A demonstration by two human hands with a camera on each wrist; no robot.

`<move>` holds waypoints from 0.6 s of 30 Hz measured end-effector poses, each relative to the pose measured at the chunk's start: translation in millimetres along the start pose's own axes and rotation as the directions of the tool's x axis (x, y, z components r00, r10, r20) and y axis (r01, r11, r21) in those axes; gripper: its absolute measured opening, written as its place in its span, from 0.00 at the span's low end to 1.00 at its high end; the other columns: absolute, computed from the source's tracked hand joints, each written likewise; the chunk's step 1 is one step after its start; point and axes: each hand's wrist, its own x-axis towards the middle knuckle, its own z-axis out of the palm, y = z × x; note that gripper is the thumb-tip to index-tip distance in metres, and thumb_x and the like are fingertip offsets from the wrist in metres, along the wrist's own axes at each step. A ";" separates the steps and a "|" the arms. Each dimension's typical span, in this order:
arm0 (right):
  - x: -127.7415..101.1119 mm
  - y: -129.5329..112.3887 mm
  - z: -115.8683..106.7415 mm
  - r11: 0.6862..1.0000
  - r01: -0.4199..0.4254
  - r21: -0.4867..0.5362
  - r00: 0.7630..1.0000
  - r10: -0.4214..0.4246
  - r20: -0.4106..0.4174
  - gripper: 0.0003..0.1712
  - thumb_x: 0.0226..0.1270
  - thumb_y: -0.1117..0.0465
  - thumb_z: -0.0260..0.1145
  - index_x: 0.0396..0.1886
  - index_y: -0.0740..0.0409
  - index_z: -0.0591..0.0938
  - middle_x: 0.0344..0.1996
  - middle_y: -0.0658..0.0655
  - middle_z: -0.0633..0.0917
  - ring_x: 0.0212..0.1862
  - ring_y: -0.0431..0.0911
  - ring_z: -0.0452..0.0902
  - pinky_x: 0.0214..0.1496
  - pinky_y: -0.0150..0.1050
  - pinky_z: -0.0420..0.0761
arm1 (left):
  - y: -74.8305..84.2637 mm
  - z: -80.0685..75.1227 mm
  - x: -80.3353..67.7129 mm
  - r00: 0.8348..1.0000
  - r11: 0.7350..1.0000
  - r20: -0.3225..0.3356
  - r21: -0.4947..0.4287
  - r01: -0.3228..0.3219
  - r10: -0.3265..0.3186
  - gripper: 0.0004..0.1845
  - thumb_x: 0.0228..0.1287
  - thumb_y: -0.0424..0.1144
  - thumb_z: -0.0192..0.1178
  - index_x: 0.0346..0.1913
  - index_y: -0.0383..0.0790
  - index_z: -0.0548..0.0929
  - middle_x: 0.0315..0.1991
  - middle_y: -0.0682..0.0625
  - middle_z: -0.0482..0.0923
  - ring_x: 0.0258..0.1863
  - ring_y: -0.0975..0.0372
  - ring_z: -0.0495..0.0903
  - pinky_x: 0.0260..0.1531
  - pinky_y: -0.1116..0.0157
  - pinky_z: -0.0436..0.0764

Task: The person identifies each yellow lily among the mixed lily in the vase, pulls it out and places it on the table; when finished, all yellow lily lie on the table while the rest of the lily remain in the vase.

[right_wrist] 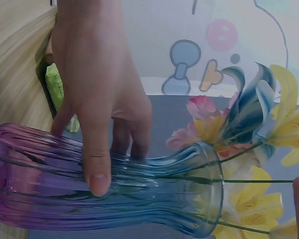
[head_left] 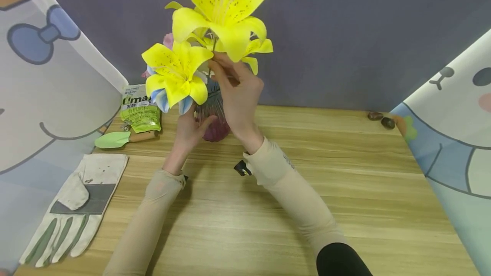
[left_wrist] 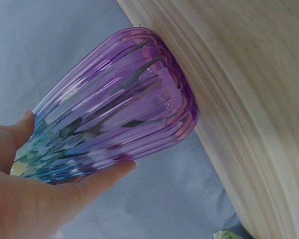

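Head view: ribbed glass vase point(head_left: 215, 114), purple at the base and blue toward the neck, stands upright on the desk point(head_left: 307, 208) near its far edge. Long axis vertical. Left hand point(head_left: 189, 133) wraps the lower body of the vase from the person's left, thumb across the front. Right hand point(head_left: 238, 97) is raised above the vase mouth, forearm angled up from the desk, fingers pinching a thin stem just beneath the yellow lilies point(head_left: 215, 24). The stem runs straight down from the pinch into the neck, so the right hand is the nearer one to the flowers and the left to the glass. A work glove point(head_left: 76, 208), a green trowel point(head_left: 119, 139) and a green packet point(head_left: 140, 110) lie to the left; two dark pebbles point(head_left: 381, 119) lie at the far right.

Left wrist view: vase point(left_wrist: 119, 109) base resting on the desk point(left_wrist: 249, 99); thumb and fingers point(left_wrist: 97, 181) curled round opposite sides of the body.

Right wrist view: left hand point(right_wrist: 97, 109) gripping the vase point(right_wrist: 114, 184), stems passing through the neck to the lilies point(right_wrist: 254, 209). One right fingertip shows at the frame's edge.
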 end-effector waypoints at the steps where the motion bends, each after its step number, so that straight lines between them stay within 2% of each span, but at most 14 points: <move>1: 0.1 -1.3 -0.5 0.999 0.000 0.041 1.000 0.001 -0.020 0.11 0.71 0.75 0.72 0.50 0.76 0.88 0.42 0.68 0.91 0.38 0.64 0.88 0.41 0.46 0.90 | 0.1 0.3 -0.1 1.000 1.000 -0.004 -0.003 -0.003 0.003 0.36 0.70 0.36 0.74 0.74 0.28 0.69 0.53 0.28 0.81 0.34 0.43 0.82 0.33 0.49 0.81; 4: 1.4 -5.3 -3.2 0.995 0.048 0.092 0.996 -0.041 -0.075 0.09 0.71 0.76 0.71 0.48 0.78 0.87 0.41 0.69 0.91 0.37 0.66 0.88 0.35 0.50 0.89 | 0.0 1.2 0.1 1.000 1.000 -0.019 0.008 -0.018 0.018 0.35 0.69 0.35 0.75 0.72 0.27 0.70 0.49 0.28 0.82 0.30 0.43 0.82 0.31 0.48 0.82; 7: 3.1 -8.8 -7.0 0.989 0.113 0.095 0.987 -0.101 -0.126 0.09 0.70 0.77 0.71 0.47 0.80 0.87 0.41 0.69 0.91 0.37 0.68 0.88 0.31 0.53 0.89 | -0.3 2.4 0.3 0.999 0.999 -0.036 0.030 -0.035 0.037 0.34 0.69 0.36 0.75 0.70 0.24 0.72 0.45 0.28 0.83 0.26 0.45 0.81 0.29 0.49 0.81; 9: 4.6 -10.7 -10.1 0.986 0.147 0.082 0.977 -0.132 -0.169 0.09 0.70 0.78 0.70 0.47 0.80 0.86 0.40 0.70 0.90 0.36 0.66 0.88 0.30 0.53 0.89 | -0.1 3.3 0.3 0.998 0.998 -0.046 0.049 -0.045 0.047 0.33 0.68 0.36 0.76 0.68 0.23 0.73 0.40 0.28 0.83 0.23 0.46 0.79 0.26 0.51 0.78; 14: 10.4 -15.9 -17.1 0.977 0.184 0.105 0.954 -0.152 -0.259 0.08 0.68 0.80 0.70 0.46 0.80 0.86 0.37 0.68 0.91 0.37 0.53 0.90 0.32 0.47 0.89 | 0.7 4.0 -0.5 0.997 0.997 -0.062 0.063 -0.037 0.041 0.33 0.67 0.36 0.77 0.67 0.23 0.74 0.33 0.32 0.80 0.22 0.48 0.75 0.26 0.54 0.73; 18: 14.3 -21.6 -20.7 0.965 0.232 0.122 0.929 -0.183 -0.320 0.09 0.67 0.81 0.70 0.45 0.80 0.86 0.36 0.66 0.91 0.37 0.49 0.90 0.33 0.46 0.89 | -0.1 3.9 -1.0 0.998 0.999 -0.059 0.046 -0.016 0.018 0.35 0.67 0.36 0.76 0.69 0.25 0.72 0.34 0.33 0.78 0.27 0.47 0.75 0.31 0.51 0.75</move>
